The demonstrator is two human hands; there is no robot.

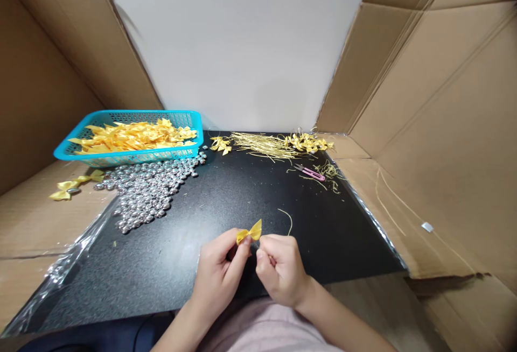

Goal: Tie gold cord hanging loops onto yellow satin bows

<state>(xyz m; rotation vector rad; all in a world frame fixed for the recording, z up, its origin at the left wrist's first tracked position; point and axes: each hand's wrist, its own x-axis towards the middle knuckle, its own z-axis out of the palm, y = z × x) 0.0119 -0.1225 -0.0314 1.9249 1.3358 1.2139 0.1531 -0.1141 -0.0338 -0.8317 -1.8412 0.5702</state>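
A yellow ribbon bow (254,230) is pinched between the thumb and fingers of my left hand (222,268), low over the front of the black table. Close beside it on the right, my right hand (281,267) is closed in a pinch. From its top a thin yellow cord (287,216) curls up and back, so the cord seems to run through those fingers. Where cord and bow meet is hidden by my fingers.
A blue basket (128,157) of yellow bows stands back left, behind many silver beads (149,193). Cut cords (264,145), finished-looking bows (309,142), pink thread snips (311,173) and cord scraps (329,169) lie along the back right. Cardboard walls (436,83) flank the black table (238,190).
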